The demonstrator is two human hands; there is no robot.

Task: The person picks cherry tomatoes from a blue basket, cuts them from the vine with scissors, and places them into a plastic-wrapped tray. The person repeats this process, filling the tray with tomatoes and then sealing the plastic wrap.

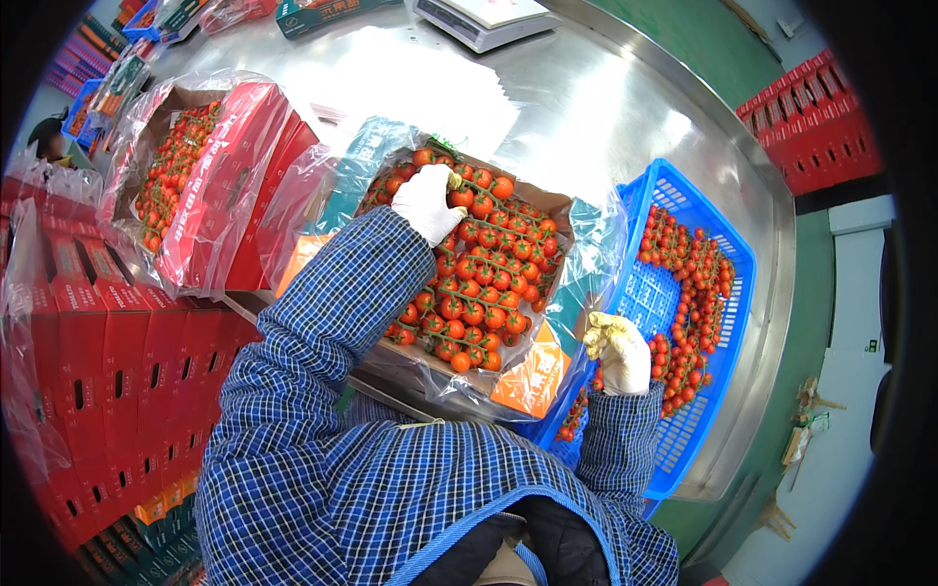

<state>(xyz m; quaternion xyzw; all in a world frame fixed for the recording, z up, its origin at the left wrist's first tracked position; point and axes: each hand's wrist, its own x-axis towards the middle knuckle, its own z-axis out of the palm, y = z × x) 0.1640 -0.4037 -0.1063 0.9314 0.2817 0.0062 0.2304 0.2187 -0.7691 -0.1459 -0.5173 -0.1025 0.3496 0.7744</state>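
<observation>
A teal and orange cardboard box (538,366), lined with clear plastic film, stands before me, full of cherry tomatoes on the vine (487,275). My left hand (429,204), in a white glove with yellowed fingertips, reaches into its upper left part, fingers bent against the tomatoes; whether it grips one cannot be told. My right hand (619,353), gloved likewise, is raised with curled fingers between the box and a blue plastic basket (744,293). Its palm side is partly hidden. In the basket lie more tomato trusses (689,278), mostly along its far right side.
On the steel table (593,102) are a pile of white paper sheets (432,88), a weighing scale (487,26) and a red box of tomatoes (227,183) in plastic. Red cartons (139,351) are stacked at the left. A person (50,139) is at the far left.
</observation>
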